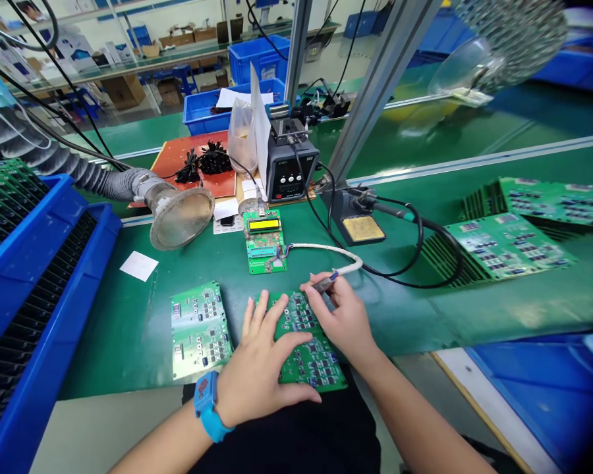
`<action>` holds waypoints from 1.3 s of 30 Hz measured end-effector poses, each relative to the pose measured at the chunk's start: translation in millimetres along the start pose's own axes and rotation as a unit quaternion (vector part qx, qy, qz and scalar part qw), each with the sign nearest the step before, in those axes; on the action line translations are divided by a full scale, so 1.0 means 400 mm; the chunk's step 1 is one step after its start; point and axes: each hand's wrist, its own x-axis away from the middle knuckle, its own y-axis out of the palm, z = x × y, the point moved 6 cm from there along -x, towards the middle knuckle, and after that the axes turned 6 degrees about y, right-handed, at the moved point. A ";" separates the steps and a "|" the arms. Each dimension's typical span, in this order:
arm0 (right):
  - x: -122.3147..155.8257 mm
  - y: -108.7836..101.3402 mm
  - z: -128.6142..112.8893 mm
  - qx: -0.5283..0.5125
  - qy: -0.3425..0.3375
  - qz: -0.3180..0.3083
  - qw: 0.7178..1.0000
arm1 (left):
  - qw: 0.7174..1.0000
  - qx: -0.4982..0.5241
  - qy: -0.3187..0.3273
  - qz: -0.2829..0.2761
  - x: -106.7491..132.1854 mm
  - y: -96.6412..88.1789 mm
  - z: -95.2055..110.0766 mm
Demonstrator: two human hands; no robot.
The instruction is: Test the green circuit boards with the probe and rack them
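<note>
My left hand (257,368) lies flat, fingers spread, pressing down on a green circuit board (316,362) at the near edge of the green mat. My right hand (340,316) is closed on a small probe connector (326,282) at the end of a white cable (326,249), its tip down on the same board. The cable runs back to a small green tester board with a yellow display (264,240). A second green circuit board (198,328) lies just left of my left hand, untouched.
A blue rack of boards (34,276) stands at the left. A fume-extractor hose and funnel (178,214) sit behind, with a soldering station (290,168) and iron stand (358,227). Stacks of green boards (514,230) lie at the right. A white paper slip (139,265) rests on the mat.
</note>
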 end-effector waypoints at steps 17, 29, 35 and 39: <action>0.006 0.001 0.016 -0.029 0.000 0.009 1.000 | 0.998 0.032 0.007 -0.060 -0.011 0.003 0.015; 0.005 0.004 0.046 -0.102 0.010 -0.034 0.994 | 0.999 0.051 0.001 -0.007 0.004 0.008 0.001; 0.005 0.005 0.052 -0.113 0.021 -0.032 0.993 | 0.997 0.068 0.015 0.014 0.006 0.009 -0.002; 0.005 0.007 0.055 -0.111 0.019 -0.030 0.993 | 0.997 0.067 0.021 0.020 0.006 0.010 -0.002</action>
